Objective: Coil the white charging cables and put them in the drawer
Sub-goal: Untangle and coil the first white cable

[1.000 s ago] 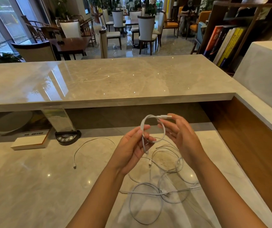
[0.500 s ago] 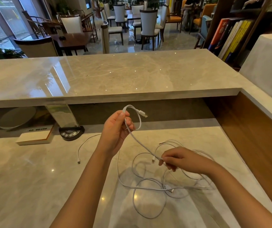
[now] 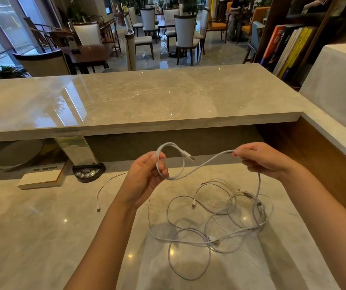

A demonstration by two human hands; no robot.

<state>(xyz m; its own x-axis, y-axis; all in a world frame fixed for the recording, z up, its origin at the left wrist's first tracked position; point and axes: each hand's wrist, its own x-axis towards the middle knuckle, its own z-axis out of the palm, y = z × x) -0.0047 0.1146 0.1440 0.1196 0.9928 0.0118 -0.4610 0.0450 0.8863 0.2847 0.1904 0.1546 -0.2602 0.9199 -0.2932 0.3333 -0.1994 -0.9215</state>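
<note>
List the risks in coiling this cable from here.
The held cable runs from the right hand down into the tangled pile of cables; pulling may drag or knot the others. The small loop in the left hand looks loosely held and could spring open. The plug end hangs free and may snag.

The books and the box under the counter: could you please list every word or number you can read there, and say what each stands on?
Nothing can be read for certain.
Orange book spine on the shelf: large characters, too blurred to read.
Yellow book spine: dark characters, too blurred.
White box under the counter: a dark printed line on its top, too small to read.
Black round device: buttons, no legible marks.
</note>
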